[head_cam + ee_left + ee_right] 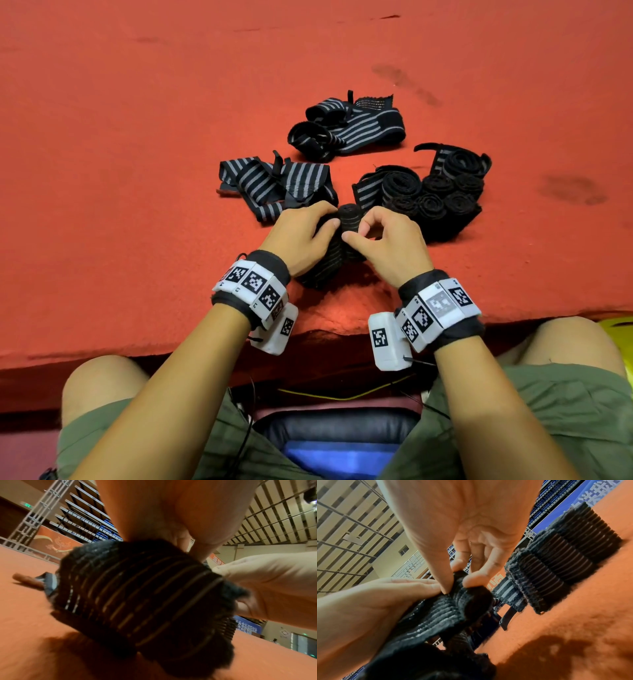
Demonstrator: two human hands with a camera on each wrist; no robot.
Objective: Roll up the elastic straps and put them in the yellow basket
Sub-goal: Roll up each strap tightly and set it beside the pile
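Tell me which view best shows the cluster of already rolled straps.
The head view: the cluster of rolled straps lies whole on the red mat, spiral ends up, countable. The right wrist view shows only a row of them side-on beyond the right hand. The left wrist view shows none, filled by the strap being rolled.

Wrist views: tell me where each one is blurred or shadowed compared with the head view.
Head view: sharp, evenly lit. Left wrist view: the strap fills the frame, soft at its near edge, a dark shadow beneath it on the red mat. Right wrist view: right hand fairly sharp, near strap end blurred, shadow on the mat at lower right.
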